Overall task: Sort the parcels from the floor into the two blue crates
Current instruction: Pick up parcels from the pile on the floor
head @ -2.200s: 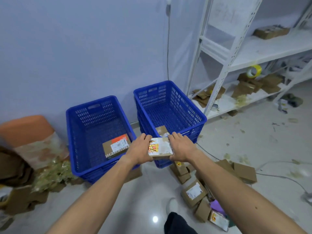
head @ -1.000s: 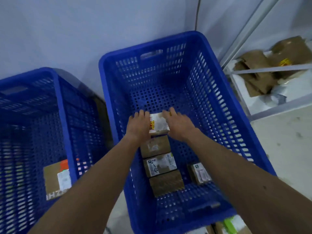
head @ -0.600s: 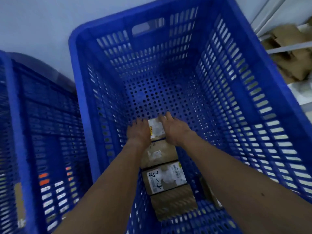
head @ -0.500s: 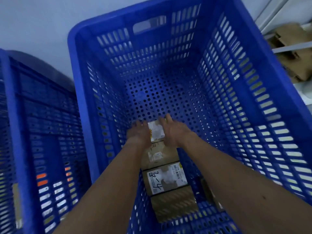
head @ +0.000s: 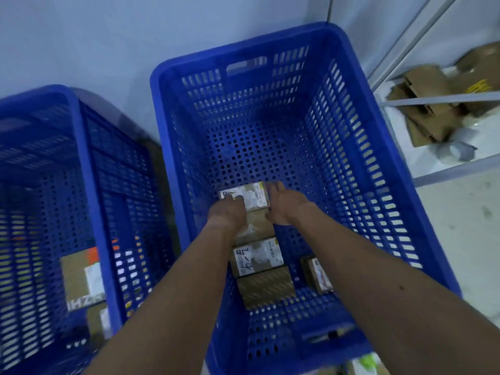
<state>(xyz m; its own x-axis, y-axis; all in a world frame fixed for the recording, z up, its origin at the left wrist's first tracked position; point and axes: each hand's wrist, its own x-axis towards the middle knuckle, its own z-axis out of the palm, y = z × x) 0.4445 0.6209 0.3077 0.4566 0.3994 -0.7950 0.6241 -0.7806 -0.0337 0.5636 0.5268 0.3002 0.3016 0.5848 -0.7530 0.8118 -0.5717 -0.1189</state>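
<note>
- Blue right-hand crate [head: 365,169] holds the white-labelled parcel [head: 254,194] flat on its perforated bottom, at the far end of a row of three more parcels [head: 257,257].
- Left hand [head: 228,213] — its fingers [head: 230,198] lie loosely on the parcel's near-left corner, not curled round it.
- Right hand [head: 288,205] — fingers [head: 273,186] straight along the parcel's right edge, touching or just beside; blur hides which.
- Left-hand crate [head: 89,185] holds a cardboard box [head: 78,280].

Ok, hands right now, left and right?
Left hand: open, fingertips on the white-labelled parcel.
Right hand: open, fingers straight at that parcel's right edge.
</note>
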